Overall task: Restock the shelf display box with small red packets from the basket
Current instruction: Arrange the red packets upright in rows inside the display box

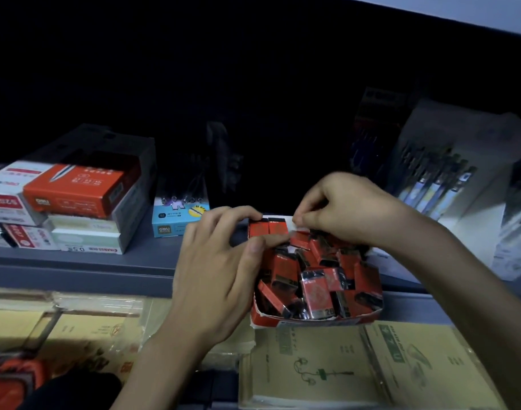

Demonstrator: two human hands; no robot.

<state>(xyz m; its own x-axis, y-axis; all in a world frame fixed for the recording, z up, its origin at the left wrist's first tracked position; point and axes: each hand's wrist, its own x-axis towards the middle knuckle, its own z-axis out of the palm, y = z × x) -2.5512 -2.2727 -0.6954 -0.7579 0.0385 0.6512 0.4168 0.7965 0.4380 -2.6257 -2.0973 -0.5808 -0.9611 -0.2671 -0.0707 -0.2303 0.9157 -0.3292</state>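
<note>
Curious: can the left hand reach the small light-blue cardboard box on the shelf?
Probably yes: only grey shelf lies between the left hand and the small light-blue cardboard box, though it's pinching small red packets.

The scene was dim, and the upper half sank into near-black, with only a pale strip [460,13] in the top right corner showing brightness. The light seemed to come from the camera's side, falling on the left hand [214,276], the right hand [342,208] and the shelf [76,261] front, while the depth behind stayed unlit. The red packets [312,279] in the display box [312,321] showed faint sheen. Everything looked soft and grainy — the pen packs [436,184] at the right smeared most — and the shelf line bent toward the edges.
</note>
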